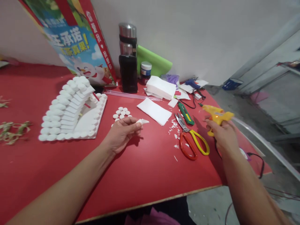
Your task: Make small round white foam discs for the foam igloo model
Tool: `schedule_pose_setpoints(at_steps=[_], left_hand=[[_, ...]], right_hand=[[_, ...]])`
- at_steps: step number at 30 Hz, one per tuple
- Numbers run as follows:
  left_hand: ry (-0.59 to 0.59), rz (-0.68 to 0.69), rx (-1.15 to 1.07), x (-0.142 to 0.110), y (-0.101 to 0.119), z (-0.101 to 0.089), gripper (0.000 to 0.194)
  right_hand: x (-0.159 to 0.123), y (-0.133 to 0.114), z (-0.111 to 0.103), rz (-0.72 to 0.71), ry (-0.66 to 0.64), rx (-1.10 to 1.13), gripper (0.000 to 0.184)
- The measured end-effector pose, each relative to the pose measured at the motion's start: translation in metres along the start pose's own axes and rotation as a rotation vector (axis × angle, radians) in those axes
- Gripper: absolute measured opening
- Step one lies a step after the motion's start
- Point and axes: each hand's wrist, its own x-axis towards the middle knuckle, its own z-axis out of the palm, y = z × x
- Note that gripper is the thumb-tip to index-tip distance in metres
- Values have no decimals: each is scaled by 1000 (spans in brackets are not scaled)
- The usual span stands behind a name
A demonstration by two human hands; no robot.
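Between the thumb and fingers of my left hand (127, 131) is a small white pointed piece (143, 121), thin like foam or paper. Over the table's right side, my right hand (222, 132) is wrapped round a yellow hot glue gun (217, 114), its nozzle pointing left. Just behind my left hand lie several white round discs (121, 112). On the left stands a white model (70, 109) with curved steps and edges lined with the same kind of discs. A folded white sheet (154, 111) lies ahead of my left hand.
Scissors (185, 129) with red and yellow handles lie beside a green utility knife (186, 113) and white scraps (173, 126). Behind are a stack of white sheets (160, 87), a black phone (128, 74), a thermos (127, 34), a jar (145, 69), a blue glue gun (192, 83) and a printed bag (79, 47).
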Motion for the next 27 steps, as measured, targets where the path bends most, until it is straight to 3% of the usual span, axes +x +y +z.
schedule_pose_setpoints(at_steps=[2, 5, 7, 10, 16, 22, 27], left_hand=[[26, 47, 24, 1, 1, 0, 36], [66, 105, 34, 3, 1, -1, 36], [76, 134, 58, 6, 1, -2, 35], [80, 158, 94, 8, 1, -4, 32], [101, 123, 93, 8, -2, -5, 31], [96, 114, 124, 7, -3, -5, 31], [93, 113, 117, 7, -2, -4, 32]], right_hand=[[-12, -28, 4, -48, -28, 266, 22], [-39, -71, 20, -75, -276, 606, 17], [-58, -86, 36, -48, -450, 687, 14], [-78, -84, 59, -95, -693, 646, 19], [-87, -53, 70, -115, -735, 430, 31], [-85, -55, 66, -208, -748, 237, 31], [-87, -55, 69, -250, -734, 204, 28]])
